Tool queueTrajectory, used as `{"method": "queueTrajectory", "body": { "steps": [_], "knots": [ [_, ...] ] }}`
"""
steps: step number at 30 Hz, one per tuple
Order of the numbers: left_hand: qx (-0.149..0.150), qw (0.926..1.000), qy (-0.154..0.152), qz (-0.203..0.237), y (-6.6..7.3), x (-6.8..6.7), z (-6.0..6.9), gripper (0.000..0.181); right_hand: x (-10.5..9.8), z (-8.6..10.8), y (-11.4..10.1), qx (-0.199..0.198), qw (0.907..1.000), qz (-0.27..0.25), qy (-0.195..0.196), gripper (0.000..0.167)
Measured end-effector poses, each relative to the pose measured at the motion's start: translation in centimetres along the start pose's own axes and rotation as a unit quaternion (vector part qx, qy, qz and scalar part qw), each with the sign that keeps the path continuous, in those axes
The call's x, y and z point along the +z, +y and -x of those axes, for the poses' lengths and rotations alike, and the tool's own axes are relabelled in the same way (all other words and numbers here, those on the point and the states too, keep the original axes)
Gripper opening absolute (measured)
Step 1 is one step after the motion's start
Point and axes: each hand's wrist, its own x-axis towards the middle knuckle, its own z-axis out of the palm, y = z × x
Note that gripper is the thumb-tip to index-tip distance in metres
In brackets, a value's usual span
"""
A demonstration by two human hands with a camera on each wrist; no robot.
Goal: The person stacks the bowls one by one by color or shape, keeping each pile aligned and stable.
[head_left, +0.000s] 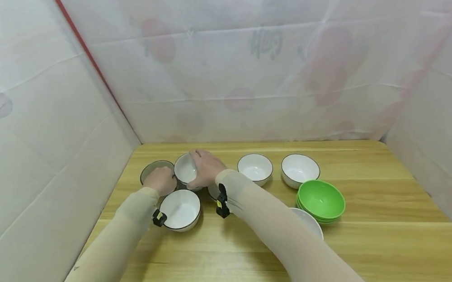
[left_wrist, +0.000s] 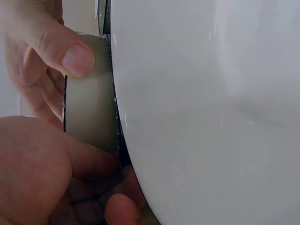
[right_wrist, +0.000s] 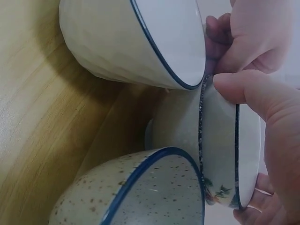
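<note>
Flower-marked bowl (right_wrist: pixel 219 145) gripped by right hand (head_left: pixel 206 170); hold of left hand (head_left: pixel 161 180) unclear.

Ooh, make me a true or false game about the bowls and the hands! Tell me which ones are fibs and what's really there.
1. The green bowls are stacked. True.
2. The right hand grips a green bowl. False: it grips a white, dark-rimmed bowl.
3. A lower bowl sits under the gripped one. True.
4. The left hand is right beside the green stack. False: it is over on the left side of the tabletop.
5. The tabletop is blue. False: it looks like pale wood.
6. A flower pattern shows on the gripped bowl. True.
</note>
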Motion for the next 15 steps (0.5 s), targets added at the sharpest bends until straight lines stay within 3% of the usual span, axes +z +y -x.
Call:
{"method": "queueTrajectory", "body": {
  "steps": [9, 15],
  "knots": [
    [0.002, 0.9999, 0.01, 0.005, 0.1, -0.1, 0.2, 0.025, 1.4, -1.0, 0.9, -0.002, 0.9999, -0.012, -0.007, 0.11],
    [-0.009, 0.9999, 0.004, 0.006, 0.0, -0.2, 0.2, 0.025, 1.4, -1.1, 1.2, -0.008, 0.9987, -0.033, -0.038, 0.116]
  ]
}}
